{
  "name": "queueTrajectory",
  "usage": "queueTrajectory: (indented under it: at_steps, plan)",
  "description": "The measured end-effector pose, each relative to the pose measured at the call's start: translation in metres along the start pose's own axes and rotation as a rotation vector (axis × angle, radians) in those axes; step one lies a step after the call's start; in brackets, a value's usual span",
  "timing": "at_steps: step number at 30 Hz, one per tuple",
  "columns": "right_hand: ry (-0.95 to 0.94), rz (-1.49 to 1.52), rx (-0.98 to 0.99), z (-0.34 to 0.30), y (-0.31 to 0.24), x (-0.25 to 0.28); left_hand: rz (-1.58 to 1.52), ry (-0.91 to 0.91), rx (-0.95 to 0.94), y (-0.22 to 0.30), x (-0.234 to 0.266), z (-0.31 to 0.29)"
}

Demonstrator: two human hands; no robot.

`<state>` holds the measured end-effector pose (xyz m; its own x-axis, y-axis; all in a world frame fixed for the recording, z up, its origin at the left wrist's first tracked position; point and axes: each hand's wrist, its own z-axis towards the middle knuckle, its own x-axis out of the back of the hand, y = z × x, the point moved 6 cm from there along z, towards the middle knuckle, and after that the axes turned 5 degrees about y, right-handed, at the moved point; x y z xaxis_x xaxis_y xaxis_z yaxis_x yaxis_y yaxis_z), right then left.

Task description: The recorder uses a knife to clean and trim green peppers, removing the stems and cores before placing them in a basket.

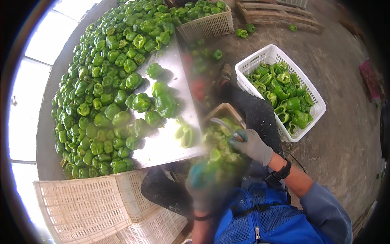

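My right hand (255,147), in a grey and teal glove, is closed around a knife whose curved pale blade (221,122) points up and left. The blade is over a tan-rimmed container (224,106) between my legs, filled with light green pepper pieces (221,140). My left hand (200,181), gloved too, is at the container's near left side beside a green bell pepper (215,157). Blur smears its fingers, so its grip is unclear. On the metal table (180,77), a cut-open pepper (185,136) lies near the right edge, with several whole peppers (165,105) left of it.
A large heap of green bell peppers (109,85) covers the table's left side. A white crate (302,77) of opened peppers stands on the floor to the right. Cream crates (85,203) are stacked at the near left. Farther back are a full crate (207,26) and wooden pallets (280,17).
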<state>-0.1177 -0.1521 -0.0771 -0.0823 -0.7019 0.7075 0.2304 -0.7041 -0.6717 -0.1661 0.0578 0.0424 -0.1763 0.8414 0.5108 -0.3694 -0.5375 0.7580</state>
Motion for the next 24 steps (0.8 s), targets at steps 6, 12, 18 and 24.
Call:
queueTrajectory:
  at_steps: [6,12,18,24]
  plan:
    - [-0.401,0.817,-0.374,0.019,-0.054,0.006,0.092,-0.094,-0.222,0.004,-0.008,0.005]
    - [-0.155,0.907,-0.601,0.008,-0.06,-0.002,-0.71,0.217,0.648,-0.02,-0.027,-0.011]
    - [-0.111,0.736,-0.541,0.01,-0.06,-0.009,0.066,-0.074,-0.002,-0.019,-0.026,-0.007]
    - [-0.136,0.583,-0.393,0.012,-0.049,-0.019,-0.233,0.004,0.271,-0.043,-0.026,-0.02]
